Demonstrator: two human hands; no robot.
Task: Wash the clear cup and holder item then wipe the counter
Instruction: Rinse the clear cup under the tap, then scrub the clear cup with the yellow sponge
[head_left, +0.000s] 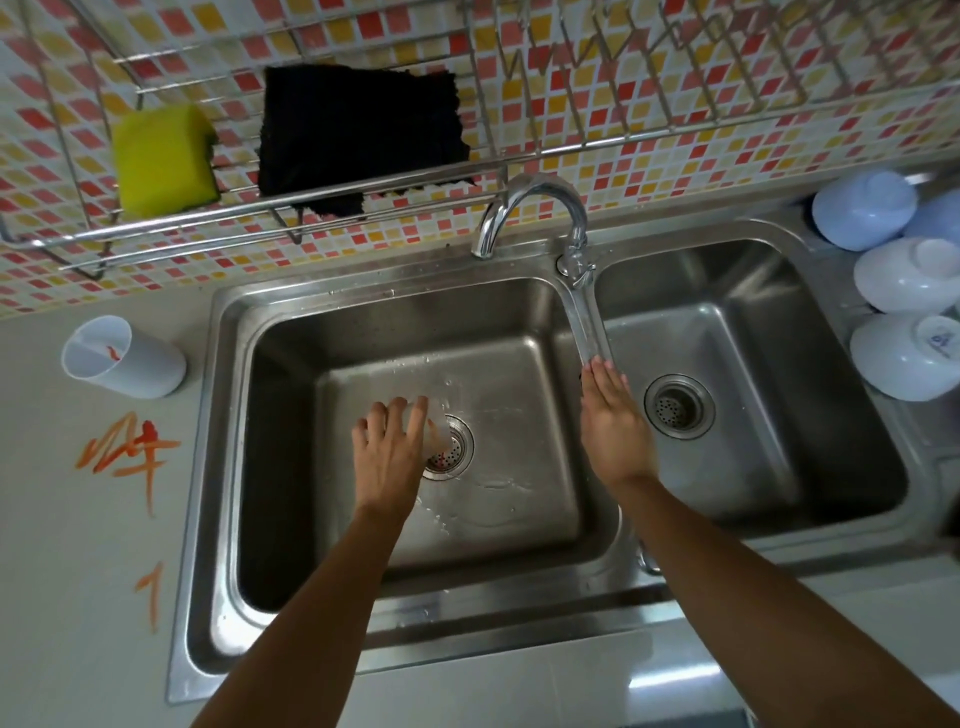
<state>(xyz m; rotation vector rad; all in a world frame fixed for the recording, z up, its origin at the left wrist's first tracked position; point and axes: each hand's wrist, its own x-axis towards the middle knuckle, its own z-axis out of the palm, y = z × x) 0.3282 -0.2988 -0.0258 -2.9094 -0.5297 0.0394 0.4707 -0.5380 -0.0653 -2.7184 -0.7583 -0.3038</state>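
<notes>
Across the grey bench (78, 597) runs a steel double sink (218, 519), the largest thing in view, with orange marks smeared on the bench to its left. Above it a wire rack (571, 150) hangs along the mosaic-tiled wall, carrying a black cloth (358, 130) and, to its left, a yellow sponge (163, 158). The curved tap (540, 197) rises behind the sink's divider, and its long lever handle (589, 322) reaches forward over that divider. On the right rim of the sink sits a cluster of upturned pale bowls (909, 275).

The left hand (389, 452) is down in the left basin, fingers curled round the clear cup (436, 431), which lies tilted just over the drain strainer (454, 447); water glistens on the basin floor around it. The right hand (613, 421) is flat with straight fingers held together, its fingertips touching the end of the lever handle. The two hands are well apart.

The white holder (124, 358) stands upright on the bench, left of the sink, with a red smear inside it.
</notes>
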